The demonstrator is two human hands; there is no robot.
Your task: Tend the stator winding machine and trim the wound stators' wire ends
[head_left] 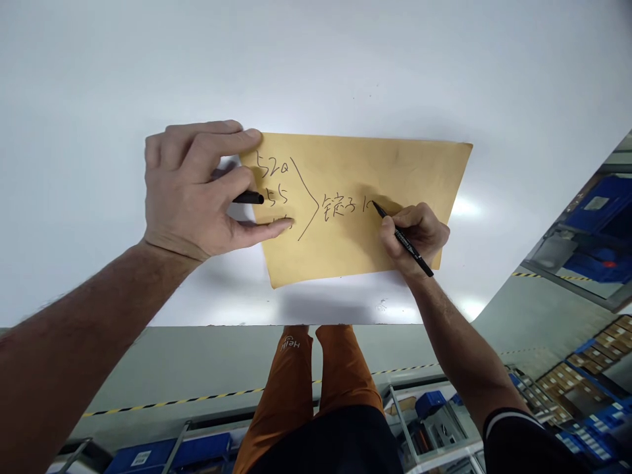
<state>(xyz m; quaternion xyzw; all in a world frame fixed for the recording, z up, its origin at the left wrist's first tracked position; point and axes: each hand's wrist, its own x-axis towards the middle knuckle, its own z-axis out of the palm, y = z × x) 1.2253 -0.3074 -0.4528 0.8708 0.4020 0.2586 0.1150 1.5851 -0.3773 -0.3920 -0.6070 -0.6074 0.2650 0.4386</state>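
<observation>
Yellow paper (345,164), inscribed, on worktop (316,66): my left hand (185,191) clasps black cap (254,197), steadying paper's left edge; my right hand (425,230) grips black pen (409,247), tip at newest mark.

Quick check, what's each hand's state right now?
Left hand: holding a short black cylindrical cap.
Right hand: closed around a slim black marker, tip on rectangular tan paper.
</observation>
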